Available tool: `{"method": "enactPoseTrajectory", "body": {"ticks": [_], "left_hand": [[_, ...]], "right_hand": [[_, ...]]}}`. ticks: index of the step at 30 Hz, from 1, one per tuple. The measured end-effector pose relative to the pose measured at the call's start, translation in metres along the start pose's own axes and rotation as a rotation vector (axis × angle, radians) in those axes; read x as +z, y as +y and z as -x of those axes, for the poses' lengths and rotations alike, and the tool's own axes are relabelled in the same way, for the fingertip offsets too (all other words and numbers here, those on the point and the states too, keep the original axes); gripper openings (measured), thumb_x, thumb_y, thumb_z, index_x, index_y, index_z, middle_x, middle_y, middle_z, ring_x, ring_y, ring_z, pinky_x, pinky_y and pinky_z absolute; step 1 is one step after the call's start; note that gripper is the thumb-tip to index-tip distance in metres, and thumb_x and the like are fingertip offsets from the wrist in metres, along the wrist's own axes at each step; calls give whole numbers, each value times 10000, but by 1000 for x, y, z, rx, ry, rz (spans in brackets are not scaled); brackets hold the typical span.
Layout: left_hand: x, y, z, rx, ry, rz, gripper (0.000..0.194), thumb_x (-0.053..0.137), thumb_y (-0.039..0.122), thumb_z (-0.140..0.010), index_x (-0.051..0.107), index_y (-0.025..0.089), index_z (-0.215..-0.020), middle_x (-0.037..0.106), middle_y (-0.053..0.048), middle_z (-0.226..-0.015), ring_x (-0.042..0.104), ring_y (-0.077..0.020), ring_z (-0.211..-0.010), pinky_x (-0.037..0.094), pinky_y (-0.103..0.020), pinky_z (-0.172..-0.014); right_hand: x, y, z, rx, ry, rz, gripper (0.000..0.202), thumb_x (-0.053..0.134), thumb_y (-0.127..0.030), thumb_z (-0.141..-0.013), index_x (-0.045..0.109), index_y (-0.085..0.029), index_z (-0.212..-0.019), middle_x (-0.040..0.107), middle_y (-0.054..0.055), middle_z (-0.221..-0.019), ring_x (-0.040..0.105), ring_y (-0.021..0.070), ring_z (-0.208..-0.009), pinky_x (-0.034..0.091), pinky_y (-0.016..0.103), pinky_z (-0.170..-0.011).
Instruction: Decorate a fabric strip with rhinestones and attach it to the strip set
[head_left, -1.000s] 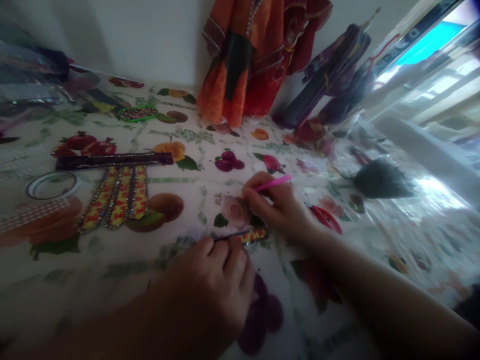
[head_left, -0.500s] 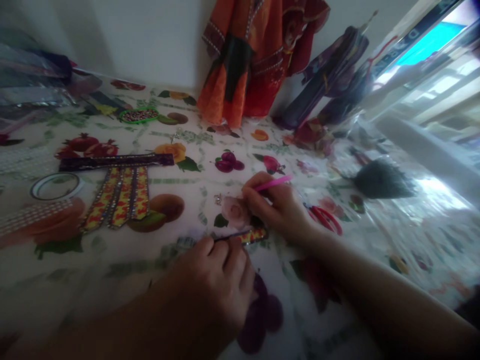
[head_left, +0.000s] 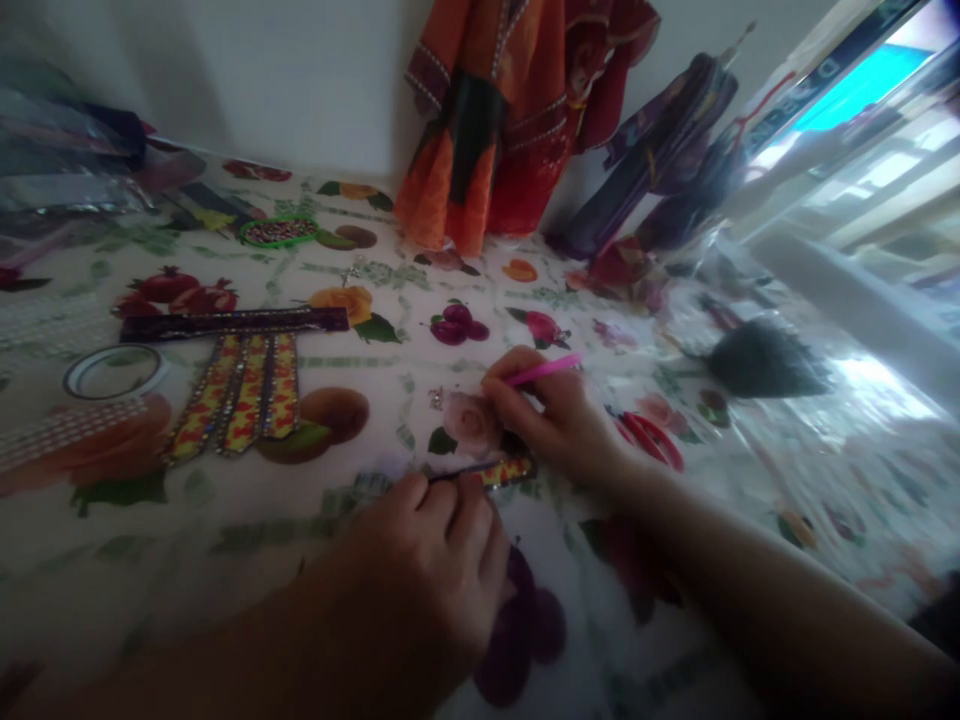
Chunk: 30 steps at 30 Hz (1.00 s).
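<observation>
Pink stick and right hand have crept a hair to the left since a second ago; left hand hasn't budged. Right-hand grip: thumb and fingers closed in a pinch around the pink stick, which slants up to the right, its far end poking out above the hand. Left hand is curled, knuckles up, over a patterned strip; fingertips hidden, so can't tell whether it pinches the strip or only presses on it. Strip is yellow and red, dark-edged, lying on the flowered tablecloth, one end showing between the two hands, just below the right one. Small shiny cluster lies near the right fingertips. Red handles, looks like scissors, just past the right wrist.

Over to the person's left: three matching strips side by side, their tops at a dark purple band. Next to those, white ring-shaped roll and rows of white beads. Green dish of mixed beads farther back. Against the wall, orange-and-red garments and a dark folded bundle. Dark grey bag off right, by clear plastic.
</observation>
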<state>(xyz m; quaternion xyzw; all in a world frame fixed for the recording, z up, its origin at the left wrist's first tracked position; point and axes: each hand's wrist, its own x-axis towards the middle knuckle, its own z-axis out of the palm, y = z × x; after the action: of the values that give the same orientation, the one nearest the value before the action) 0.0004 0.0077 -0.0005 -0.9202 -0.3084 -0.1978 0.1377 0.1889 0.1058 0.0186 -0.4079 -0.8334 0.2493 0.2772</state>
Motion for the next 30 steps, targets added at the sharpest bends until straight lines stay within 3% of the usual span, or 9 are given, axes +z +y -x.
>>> {"method": "enactPoseTrajectory", "body": {"ticks": [9, 19, 30], "left_hand": [[1, 1, 0, 0, 11, -4, 230, 591, 235, -878, 684, 71, -1009, 716, -175, -1003, 624, -252, -721, 460, -382, -625], [-1, -1, 0, 17, 4, 5, 217, 575, 214, -876, 689, 90, -1014, 709, -145, -954, 602, -232, -708, 403, -347, -557], [0, 0, -1, -1, -6, 15, 210, 584, 214, -877, 689, 87, -1007, 713, -146, -946, 611, -235, -720, 416, -344, -560]], "right_hand": [[1, -1, -1, -60, 5, 65, 119, 529, -203, -965, 585, -180, -863, 603, 4, -808, 572, 123, -721, 453, 274, -694], [3, 3, 0, 93, 67, 45, 114, 520, -278, -977, 561, -210, -894, 584, -8, -751, 535, 115, -634, 410, 261, -558], [2, -1, -6, 13, 36, 122, 157, 503, -247, -973, 561, -186, -841, 566, -7, -722, 499, 105, -586, 408, 269, -575]]}}
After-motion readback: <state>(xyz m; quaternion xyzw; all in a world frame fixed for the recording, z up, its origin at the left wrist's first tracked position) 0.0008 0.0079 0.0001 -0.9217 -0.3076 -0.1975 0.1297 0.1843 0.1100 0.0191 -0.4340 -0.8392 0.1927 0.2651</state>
